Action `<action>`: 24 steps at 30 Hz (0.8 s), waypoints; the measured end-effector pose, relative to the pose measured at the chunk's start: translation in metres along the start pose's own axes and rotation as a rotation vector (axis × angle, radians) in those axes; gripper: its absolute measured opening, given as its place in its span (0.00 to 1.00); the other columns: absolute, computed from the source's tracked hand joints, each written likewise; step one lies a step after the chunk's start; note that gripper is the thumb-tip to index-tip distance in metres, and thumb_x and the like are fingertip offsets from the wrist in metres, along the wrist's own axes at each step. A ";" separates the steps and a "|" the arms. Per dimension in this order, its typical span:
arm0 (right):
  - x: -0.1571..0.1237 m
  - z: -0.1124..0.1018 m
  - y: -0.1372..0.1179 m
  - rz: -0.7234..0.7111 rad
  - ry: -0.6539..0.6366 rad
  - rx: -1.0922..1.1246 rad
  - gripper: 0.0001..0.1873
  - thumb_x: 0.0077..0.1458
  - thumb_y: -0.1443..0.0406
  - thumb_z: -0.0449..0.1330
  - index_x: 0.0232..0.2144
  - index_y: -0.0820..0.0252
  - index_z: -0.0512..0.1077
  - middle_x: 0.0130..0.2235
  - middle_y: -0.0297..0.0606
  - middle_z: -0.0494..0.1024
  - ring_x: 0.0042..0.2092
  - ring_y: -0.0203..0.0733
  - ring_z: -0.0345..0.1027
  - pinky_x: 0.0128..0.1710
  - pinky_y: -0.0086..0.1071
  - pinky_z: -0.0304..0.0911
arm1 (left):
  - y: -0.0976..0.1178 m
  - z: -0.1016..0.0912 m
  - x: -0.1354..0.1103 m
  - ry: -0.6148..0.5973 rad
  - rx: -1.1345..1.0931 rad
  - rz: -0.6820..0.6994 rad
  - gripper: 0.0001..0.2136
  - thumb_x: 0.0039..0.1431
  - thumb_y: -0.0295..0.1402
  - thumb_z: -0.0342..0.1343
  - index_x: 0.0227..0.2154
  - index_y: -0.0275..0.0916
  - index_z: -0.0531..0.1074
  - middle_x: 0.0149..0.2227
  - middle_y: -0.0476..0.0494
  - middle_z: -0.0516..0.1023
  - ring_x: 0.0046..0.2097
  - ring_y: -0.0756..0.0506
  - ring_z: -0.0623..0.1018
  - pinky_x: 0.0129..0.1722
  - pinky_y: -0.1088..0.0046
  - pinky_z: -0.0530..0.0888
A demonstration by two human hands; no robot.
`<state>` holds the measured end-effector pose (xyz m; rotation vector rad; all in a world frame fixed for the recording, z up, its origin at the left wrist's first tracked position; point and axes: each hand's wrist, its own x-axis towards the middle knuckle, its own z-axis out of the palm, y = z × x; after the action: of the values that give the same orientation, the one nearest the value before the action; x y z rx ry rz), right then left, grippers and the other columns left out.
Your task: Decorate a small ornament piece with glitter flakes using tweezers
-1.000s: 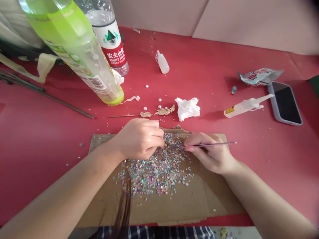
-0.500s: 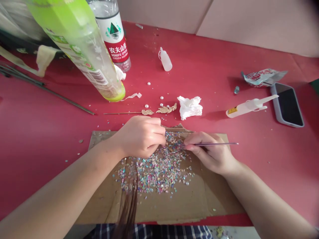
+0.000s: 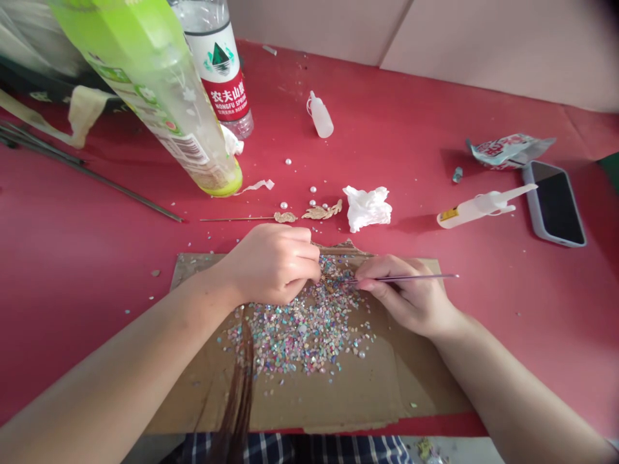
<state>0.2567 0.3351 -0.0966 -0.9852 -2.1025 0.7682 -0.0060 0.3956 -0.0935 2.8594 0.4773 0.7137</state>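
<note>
Red worktop (image 3: 82,270) dotted with stray bits, and dead centre a torn cardboard sheet (image 3: 309,406) carrying a heap of glittering shell chips (image 3: 300,341)! Head view, and the hands are close but apart over that heap: the left hand (image 3: 271,264) curled, fingers bunched at the pile's top edge, whatever they pinch hidden, can't tell; the right hand (image 3: 406,296) clamped on a thin metal rod (image 3: 406,278), its tip poking in beside those left fingers. Danger spots: one slip of that rod could flick chips across the worktop, a strand of hair (image 3: 239,386) dangling over the heap could drag them, and the small pearls (image 3: 313,190) near the gold leaf pieces (image 3: 322,210) could roll if a wrist knocks them
</note>
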 end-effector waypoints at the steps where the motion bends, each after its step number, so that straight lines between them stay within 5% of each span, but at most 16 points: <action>1: 0.000 0.000 0.000 0.001 0.002 0.008 0.16 0.73 0.58 0.57 0.33 0.57 0.73 0.25 0.32 0.78 0.23 0.33 0.70 0.23 0.27 0.65 | 0.000 0.000 0.000 -0.001 -0.001 0.000 0.17 0.62 0.20 0.49 0.28 0.45 0.79 0.28 0.54 0.80 0.33 0.47 0.75 0.30 0.66 0.69; 24: 0.002 0.003 -0.002 -0.013 -0.008 -0.056 0.13 0.70 0.59 0.61 0.33 0.56 0.78 0.31 0.37 0.84 0.30 0.38 0.79 0.30 0.31 0.71 | 0.001 -0.001 0.001 0.000 -0.016 -0.017 0.17 0.60 0.20 0.49 0.28 0.45 0.79 0.28 0.55 0.81 0.33 0.48 0.75 0.30 0.66 0.70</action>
<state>0.2526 0.3355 -0.0961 -0.9987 -2.1461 0.7113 -0.0052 0.3953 -0.0924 2.8367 0.4934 0.7116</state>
